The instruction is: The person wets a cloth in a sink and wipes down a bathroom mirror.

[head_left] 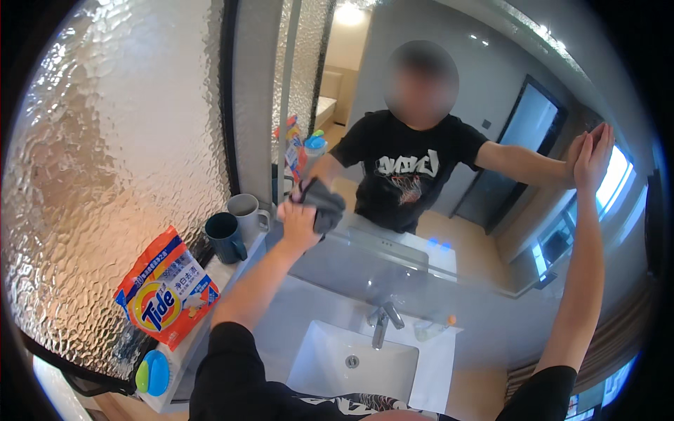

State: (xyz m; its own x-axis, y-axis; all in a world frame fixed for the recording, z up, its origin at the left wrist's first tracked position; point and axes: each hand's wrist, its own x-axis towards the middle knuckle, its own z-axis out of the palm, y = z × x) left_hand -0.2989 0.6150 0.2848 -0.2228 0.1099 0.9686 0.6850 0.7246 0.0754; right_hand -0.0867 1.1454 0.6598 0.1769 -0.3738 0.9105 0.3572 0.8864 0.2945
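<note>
My left hand (298,223) presses a dark grey cloth (327,208) against the wall mirror (484,91), near its lower left part. The fingers are bent over the bunched cloth, and its reflection meets it at the glass. Raised high at the right, my right hand (595,160) lies flat on the mirror close to its right edge, fingers stretched and holding nothing. Both arms reach forward in short black sleeves.
Below the mirror is a white sink (316,358) with a chrome faucet (383,323). A dark blue mug (223,237), a grey mug (246,214), an orange detergent bag (168,288) and a blue-green plastic item (156,373) stand along the left ledge, beside textured glass (126,140).
</note>
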